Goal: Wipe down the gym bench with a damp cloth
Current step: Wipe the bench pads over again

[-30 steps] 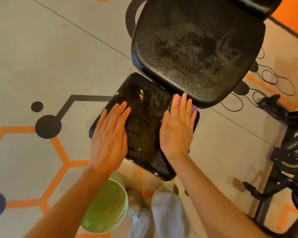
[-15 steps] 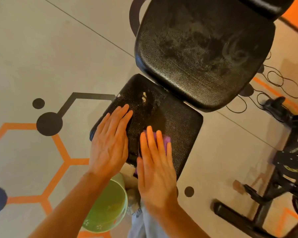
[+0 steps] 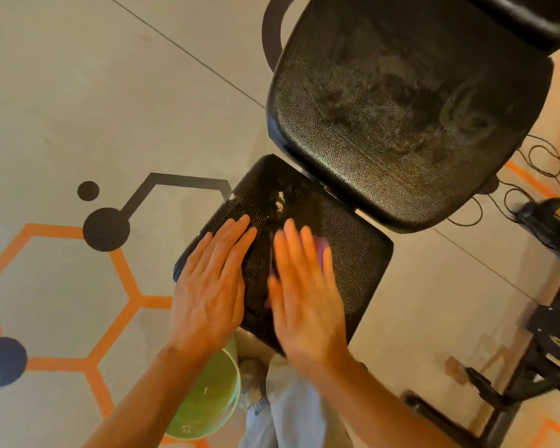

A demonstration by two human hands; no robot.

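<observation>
The black gym bench has a small seat pad in front of me and a larger, dusty back pad beyond it. My left hand lies flat, fingers apart, on the seat pad's left edge. My right hand is pressed flat on a purple cloth in the middle of the seat pad; only a bit of cloth shows past the fingertips. The right hand is blurred. A whitish smear sits on the seat pad beyond my fingers.
A green bucket stands on the floor below my left forearm, beside my shoe. Black machine frames and loose cables lie to the right. The floor is grey with orange hexagon lines.
My right hand slid with the cloth from the seat pad's far right corner toward me, then forward again to the pad's middle. The left hand stayed planted.
</observation>
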